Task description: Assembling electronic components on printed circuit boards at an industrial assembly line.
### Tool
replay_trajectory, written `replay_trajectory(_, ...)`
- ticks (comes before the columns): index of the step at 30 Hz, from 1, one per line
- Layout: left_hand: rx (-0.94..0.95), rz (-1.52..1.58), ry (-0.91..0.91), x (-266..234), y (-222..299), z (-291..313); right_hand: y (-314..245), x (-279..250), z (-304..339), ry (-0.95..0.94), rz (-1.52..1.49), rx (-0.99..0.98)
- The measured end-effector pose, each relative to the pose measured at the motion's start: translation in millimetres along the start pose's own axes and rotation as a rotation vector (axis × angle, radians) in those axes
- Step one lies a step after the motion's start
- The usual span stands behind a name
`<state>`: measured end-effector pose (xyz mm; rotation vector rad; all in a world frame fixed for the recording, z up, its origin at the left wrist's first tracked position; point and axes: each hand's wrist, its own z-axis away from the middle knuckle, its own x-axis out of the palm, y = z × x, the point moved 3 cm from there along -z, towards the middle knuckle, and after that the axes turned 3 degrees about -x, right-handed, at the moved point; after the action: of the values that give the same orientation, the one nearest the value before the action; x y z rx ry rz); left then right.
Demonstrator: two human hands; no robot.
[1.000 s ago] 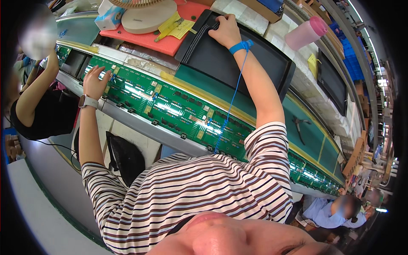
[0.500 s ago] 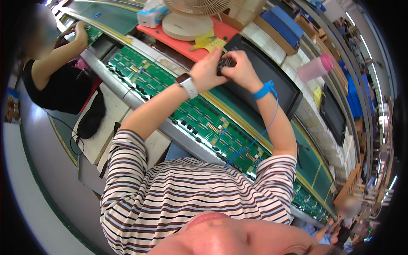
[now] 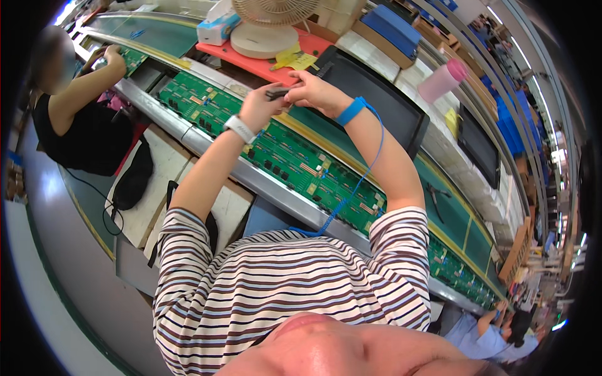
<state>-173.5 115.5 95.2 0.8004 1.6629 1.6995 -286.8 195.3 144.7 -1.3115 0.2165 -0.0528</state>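
My left hand [image 3: 259,106], with a white watch on its wrist, is closed around several small dark parts [image 3: 276,94] above the line of boards. The exact kind of these parts is too small to tell. Coming in from the right, my right hand [image 3: 318,94] has its thumb and finger pinched together against the same parts. A blue wrist strap [image 3: 351,111] circles my right wrist, and its coiled cord runs down to my waist. Below both hands lie green circuit boards [image 3: 282,153] in a row, fitted with black components along their near edge.
A black tray [image 3: 376,94] lies beyond my right hand. Past the boards, a red shelf [image 3: 213,49] carries a fan [image 3: 263,39] and a tissue box [image 3: 217,26]. Pliers [image 3: 439,199] rest on the green surface; a pink bottle [image 3: 443,81] stands farther right. Another person [image 3: 81,119] works at left.
Both hands have moved left and away from the black tray, to above the boards. The dark parts have come along with them.
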Motion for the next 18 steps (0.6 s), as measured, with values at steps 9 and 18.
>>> replay_trajectory(9,-0.149,0.554,-0.177,-17,-2,31,20,26,8,0.215,0.247,-0.483)
replay_trajectory(18,-0.12,0.614,-0.166,-29,-8,38,41,40,3,0.266,-0.128,-0.531)
